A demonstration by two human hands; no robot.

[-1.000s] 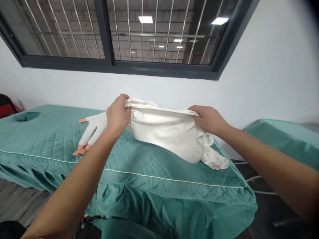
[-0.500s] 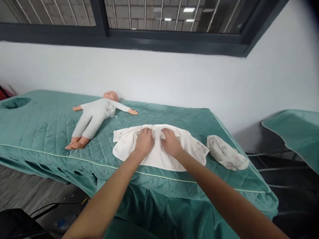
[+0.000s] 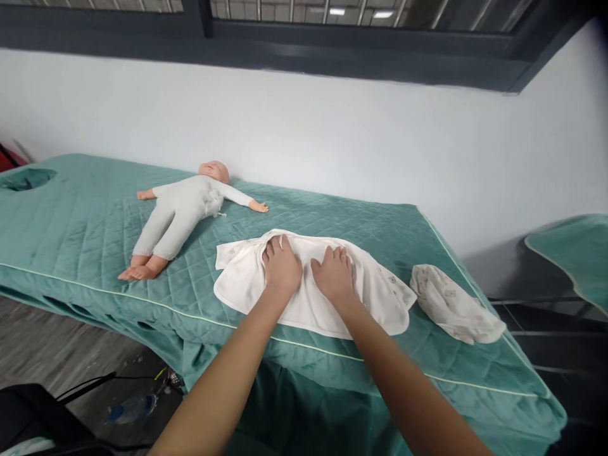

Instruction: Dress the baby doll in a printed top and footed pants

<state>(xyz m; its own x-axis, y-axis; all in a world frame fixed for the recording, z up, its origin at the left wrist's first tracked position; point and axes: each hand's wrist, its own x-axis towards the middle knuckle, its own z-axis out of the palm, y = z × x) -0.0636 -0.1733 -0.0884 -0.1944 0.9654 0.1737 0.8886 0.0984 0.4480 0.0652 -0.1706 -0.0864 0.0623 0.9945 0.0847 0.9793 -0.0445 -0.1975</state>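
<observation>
A white baby garment [image 3: 380, 294] lies spread flat on the green quilted bed [image 3: 95, 234]. My left hand [image 3: 281, 266] rests flat on its upper middle, fingers stretched out. Right beside it, my right hand [image 3: 335, 273] presses flat on the cloth too, fingers apart. Neither hand holds anything. A baby doll [image 3: 183, 212] in a pale grey suit lies on its back to the left, arms out, head toward the wall. A second small patterned white garment [image 3: 453, 305] lies crumpled to the right, near the bed's corner.
The bed stands against a white wall under a dark-framed window [image 3: 304, 31]. Another green-covered bed [image 3: 577, 253] shows at the right edge. A plastic bottle [image 3: 130, 408] and dark cables lie on the grey floor at lower left.
A second ago both hands held the garment up by its top edge. They laid it flat on the bed and now press on its middle, slightly farther apart.
</observation>
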